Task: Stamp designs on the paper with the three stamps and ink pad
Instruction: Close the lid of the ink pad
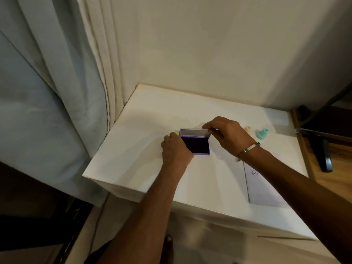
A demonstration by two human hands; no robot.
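I see the ink pad (197, 144) sitting near the middle of the white surface (133, 130), its case open with the dark purple pad facing up. My left hand (176, 149) is at the pad's nine o'clock side, its fingers curled closed around the left edge of the base, pressing it down against the surface. My right hand (228, 134) comes in from three o'clock; its fingers pinch the upper right corner of the clear lid (194, 132), which stands raised along the pad's twelve o'clock edge. A metal bracelet (247, 149) circles the right wrist.

Toward three o'clock of the pad, well apart from it, I make out a pale yellow stamp (247, 129) and, just beside that, a teal stamp (262, 133), both upright. I cannot see a third stamp. The paper (262, 189) lies flat at about five o'clock from the pad, partly hidden under my right forearm, with one small round mark near its far end. A curtain (57, 82) hangs at the surface's nine o'clock side.
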